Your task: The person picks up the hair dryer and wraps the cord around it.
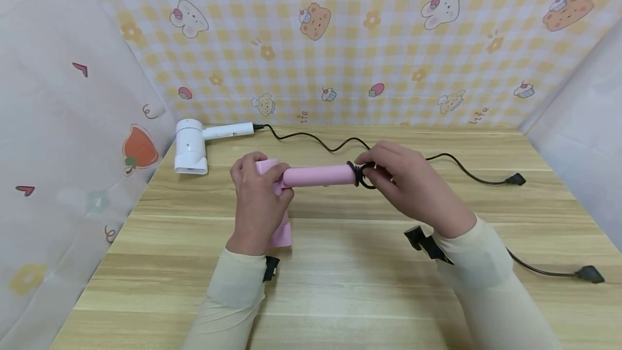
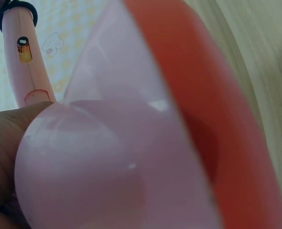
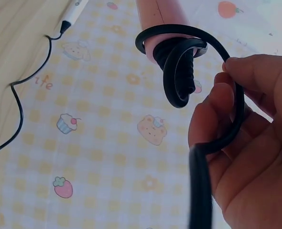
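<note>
From my head I see my left hand (image 1: 256,199) gripping the pink hair dryer (image 1: 318,176) above the surface (image 1: 340,285), from my left wrist its housing (image 2: 107,143) up close, from my right wrist my right hand (image 3: 255,157) pinching its looped black cord (image 3: 201,186).

The head camera looks forward and down from 6 o'clock of the wooden table (image 1: 350,280), far enough back to frame the left hand (image 1: 255,201), the right hand (image 1: 408,188) and, at 12, the checked curtain (image 1: 340,64). The left wrist camera almost touches the pink hair dryer (image 2: 107,124), whose handle (image 2: 29,76) recedes toward 11. The right wrist camera faces the curtain at close range, fingers at 4. All three share that handle's cord-wrapped end.
</note>
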Demonstrator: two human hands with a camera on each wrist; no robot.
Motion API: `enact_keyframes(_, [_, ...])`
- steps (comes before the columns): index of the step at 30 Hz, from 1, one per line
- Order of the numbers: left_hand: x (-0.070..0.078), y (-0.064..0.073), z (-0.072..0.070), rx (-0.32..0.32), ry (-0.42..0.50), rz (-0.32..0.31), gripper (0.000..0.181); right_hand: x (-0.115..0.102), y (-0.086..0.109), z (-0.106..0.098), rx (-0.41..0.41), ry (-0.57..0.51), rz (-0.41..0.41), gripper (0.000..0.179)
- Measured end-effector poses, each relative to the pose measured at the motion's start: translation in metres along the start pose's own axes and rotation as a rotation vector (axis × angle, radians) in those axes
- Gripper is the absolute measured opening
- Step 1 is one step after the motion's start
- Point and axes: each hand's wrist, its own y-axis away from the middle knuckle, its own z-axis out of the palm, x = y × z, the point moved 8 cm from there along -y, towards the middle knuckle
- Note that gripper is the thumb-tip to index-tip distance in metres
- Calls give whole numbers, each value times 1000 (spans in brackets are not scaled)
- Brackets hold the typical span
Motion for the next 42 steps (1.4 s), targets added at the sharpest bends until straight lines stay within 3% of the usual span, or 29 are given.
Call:
enact_keyframes(20, [9, 1, -2, -9, 17, 34, 30, 33, -6, 5, -74, -111, 200, 13])
enact_keyframes(29, [13, 1, -5, -19, 62, 25, 32, 58, -2, 18, -195, -276, 384, 16])
enact_keyframes(35, [18, 2, -9, -2, 89, 47, 32, 67, 2, 27, -231, -402, 442, 17])
enact_keyframes(42, [18, 1, -10, 8, 91, 36, 32, 74, 12, 37, -233, -450, 493, 23])
